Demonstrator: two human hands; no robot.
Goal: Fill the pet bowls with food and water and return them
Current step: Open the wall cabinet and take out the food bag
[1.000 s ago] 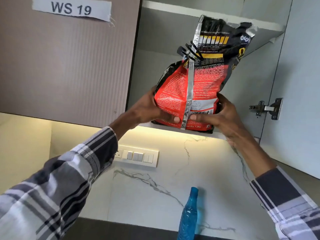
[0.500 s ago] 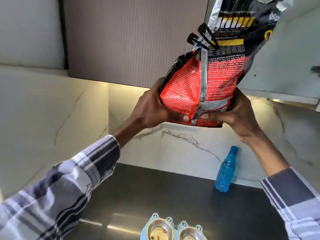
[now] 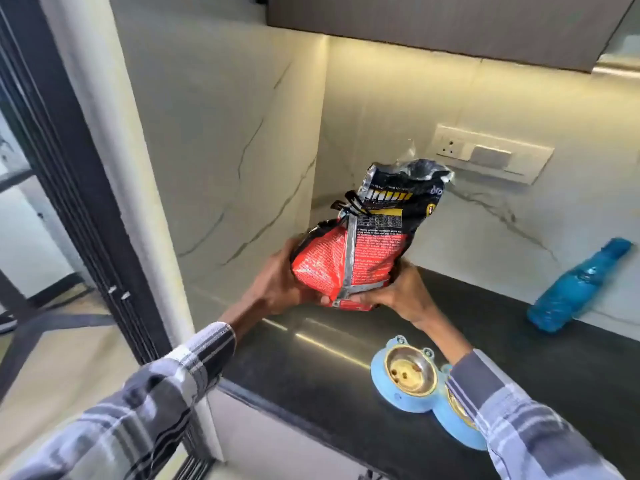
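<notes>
A red and black pet food bag (image 3: 367, 251), clipped near its crumpled top, is held just above the dark countertop (image 3: 346, 393). My left hand (image 3: 277, 289) grips its lower left side and my right hand (image 3: 405, 296) grips its lower right. A blue double pet bowl stand (image 3: 391, 396) with metal bowls sits on the counter near the front edge; the left bowl (image 3: 410, 374) holds a few bits of food, and the right bowl is mostly hidden by my right sleeve. A blue water bottle (image 3: 575, 289) stands on the counter at the right.
A marble wall closes the counter's left end and back. A switch panel (image 3: 491, 154) is on the back wall. An upper cabinet (image 3: 450, 26) hangs overhead. A dark door frame (image 3: 69, 168) stands at the left.
Both hands have brought the food bag down from the upper cabinet shelf to just above the counter. The view has tilted down, bringing the bowls and counter into sight.
</notes>
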